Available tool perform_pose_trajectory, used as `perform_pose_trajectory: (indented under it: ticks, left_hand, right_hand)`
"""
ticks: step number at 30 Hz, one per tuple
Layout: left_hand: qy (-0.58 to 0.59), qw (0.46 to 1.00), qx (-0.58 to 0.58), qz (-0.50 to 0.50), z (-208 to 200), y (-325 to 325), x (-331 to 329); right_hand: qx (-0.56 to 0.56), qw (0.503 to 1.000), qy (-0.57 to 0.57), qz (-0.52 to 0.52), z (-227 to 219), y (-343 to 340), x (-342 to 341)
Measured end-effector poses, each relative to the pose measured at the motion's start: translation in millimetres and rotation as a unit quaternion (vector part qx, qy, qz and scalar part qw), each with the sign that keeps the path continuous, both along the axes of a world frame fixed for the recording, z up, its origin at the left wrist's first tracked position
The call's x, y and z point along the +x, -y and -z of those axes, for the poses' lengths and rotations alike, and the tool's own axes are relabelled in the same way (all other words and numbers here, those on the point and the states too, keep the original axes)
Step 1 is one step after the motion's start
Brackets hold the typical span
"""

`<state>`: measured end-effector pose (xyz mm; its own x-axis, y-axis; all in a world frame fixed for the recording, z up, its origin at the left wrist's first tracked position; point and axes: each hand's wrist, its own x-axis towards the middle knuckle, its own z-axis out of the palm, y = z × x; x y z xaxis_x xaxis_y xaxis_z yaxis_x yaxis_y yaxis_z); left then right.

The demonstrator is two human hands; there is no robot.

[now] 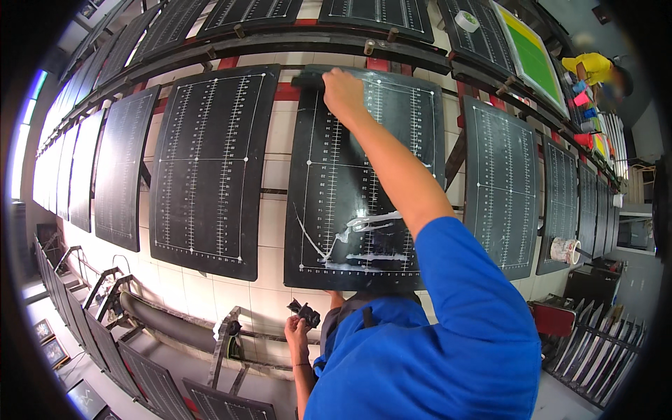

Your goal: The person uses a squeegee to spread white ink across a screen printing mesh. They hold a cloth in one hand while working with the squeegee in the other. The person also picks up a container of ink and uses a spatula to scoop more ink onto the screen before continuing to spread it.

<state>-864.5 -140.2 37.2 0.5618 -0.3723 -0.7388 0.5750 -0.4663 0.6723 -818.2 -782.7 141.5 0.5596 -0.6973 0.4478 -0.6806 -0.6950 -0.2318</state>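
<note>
In front of me lies a black board (350,189) printed with white ruled scales and a thin white border. Milky white streaks (374,222) are smeared across its near part, and its surface shines. My right arm reaches over it. Near the far left corner my right hand (343,92) is closed on a dark, flat-edged thing (308,78) that sticks out to the left; its exact kind is hard to see. Low beside my body, off the board's near edge, my left hand (297,333) grips a crumpled black cloth (305,313).
Similar boards stand left (203,168) and right (500,185) on dark metal racks (280,45). A white bucket (564,250) with a handle sits at right. At far right, a person in yellow (591,66) is near coloured cups (582,98). A tape roll (467,21) rests on a far board.
</note>
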Motion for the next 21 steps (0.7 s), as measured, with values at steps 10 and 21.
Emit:
perform_pose_trajectory:
  ticks: [10, 21]
  left_hand:
    - [-0.022, 0.999, -0.017, -0.022, 15.8, 4.3, -8.4]
    - [0.018, 0.999, 0.034, 0.029, 5.1, -12.6, 10.5]
  right_hand:
    - [0.137, 0.973, -0.096, -0.161, -52.0, -162.2, -131.2]
    - [0.029, 0.997, -0.068, 0.007, -18.3, 49.6, -133.9]
